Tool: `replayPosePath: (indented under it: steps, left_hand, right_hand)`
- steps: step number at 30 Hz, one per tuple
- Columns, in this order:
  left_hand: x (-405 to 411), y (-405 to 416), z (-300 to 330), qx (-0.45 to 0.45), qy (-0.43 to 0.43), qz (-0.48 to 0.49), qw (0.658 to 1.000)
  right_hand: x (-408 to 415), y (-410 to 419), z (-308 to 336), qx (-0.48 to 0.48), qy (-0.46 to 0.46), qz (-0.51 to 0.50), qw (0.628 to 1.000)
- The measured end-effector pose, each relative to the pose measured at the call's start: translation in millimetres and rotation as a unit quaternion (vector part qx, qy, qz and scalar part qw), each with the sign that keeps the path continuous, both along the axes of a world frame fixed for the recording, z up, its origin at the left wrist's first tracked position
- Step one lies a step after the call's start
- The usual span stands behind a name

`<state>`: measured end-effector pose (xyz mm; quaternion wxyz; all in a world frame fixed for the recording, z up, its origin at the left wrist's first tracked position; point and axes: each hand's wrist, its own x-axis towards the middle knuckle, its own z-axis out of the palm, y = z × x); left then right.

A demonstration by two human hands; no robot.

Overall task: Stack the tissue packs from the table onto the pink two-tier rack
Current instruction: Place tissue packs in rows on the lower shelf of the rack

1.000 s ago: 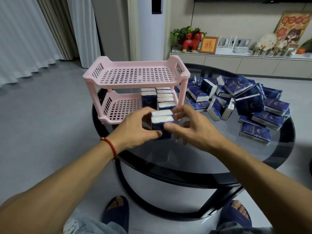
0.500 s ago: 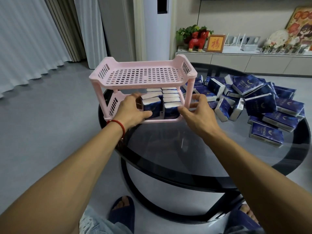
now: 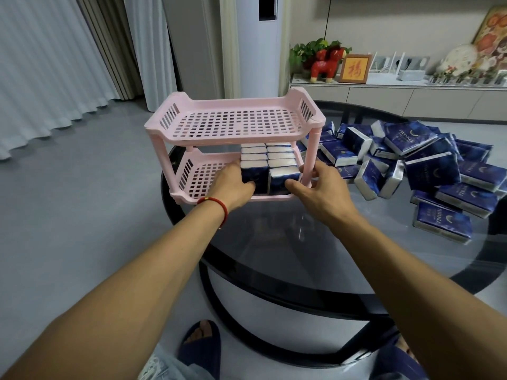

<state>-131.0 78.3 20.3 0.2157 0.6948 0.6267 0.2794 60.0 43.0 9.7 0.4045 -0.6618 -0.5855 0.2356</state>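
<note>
**On the lower tier, two packs pushed home**

At the front edge of the pink rack (image 3: 236,124), on its lower tier, we have both hands on the two nearest tissue packs (image 3: 270,178). Our left hand (image 3: 233,185) curls its fingers (image 3: 233,168) round the left side of the left pack, thumb at the front face. Our right hand (image 3: 315,185) presses a thumb against the front of the right pack while its other fingers wrap past the rack's front right post (image 3: 310,160); whether they grip the post or only rest by it we cannot tell.

We judge the hold serves to square the pair against the rows of packs already standing on edge behind them, so the two columns stay tight and upright. Standing them on edge likely fits more into the tier. The left half of the lower tier shows bare grid, and the upper tier holds nothing we can see.

Across the glass tabletop (image 3: 315,248), to the right of the rack, a loose heap of blue packs (image 3: 428,165) waits, so by our reckoning most of the job lies ahead. A red cord bracelet (image 3: 216,204) sits on our left wrist.
</note>
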Motion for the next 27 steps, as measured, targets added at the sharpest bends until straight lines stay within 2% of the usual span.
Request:
replayPosePath:
  steps: [10, 12, 14, 17, 19, 21, 24, 27]
  left_hand:
    - [0.4, 3.2, -1.5, -0.028, -0.044, -0.009, 0.999]
    - [-1.0, 3.7, -1.1, -0.033, -0.046, -0.008, 0.998]
    - [-2.3, 3.5, -0.7, -0.039, -0.041, -0.004, 0.998]
    - [-4.8, 3.0, -1.9, -0.045, -0.035, 0.003, 0.998]
    - [-5.9, 0.9, -2.1, -0.041, -0.030, 0.007, 0.999]
    - [-7.1, -3.2, 0.4, -0.030, -0.009, 0.011, 0.999]
    - [-8.6, -14.4, 6.8, -0.018, 0.033, 0.015, 0.999]
    - [-10.6, -38.8, 10.5, 0.034, 0.111, 0.018, 0.993]
  right_hand:
    - [7.1, -10.5, 11.7, -0.038, 0.000, 0.041, 0.998]
    - [16.9, -14.1, 14.2, -0.023, 0.002, 0.019, 1.000]
    - [30.7, -13.8, 13.9, 0.021, -0.047, -0.057, 0.997]
    - [54.9, -10.5, 6.4, 0.056, -0.233, -0.188, 0.953]
    - [69.5, -9.6, -2.3, 0.025, -0.334, -0.213, 0.918]
    - [78.5, -10.2, -12.2, 0.000, -0.399, -0.197, 0.895]
    - [84.5, -11.6, -11.2, 0.032, -0.432, -0.192, 0.881]
    - [85.1, -19.9, 6.6, 0.073, -0.369, -0.208, 0.903]
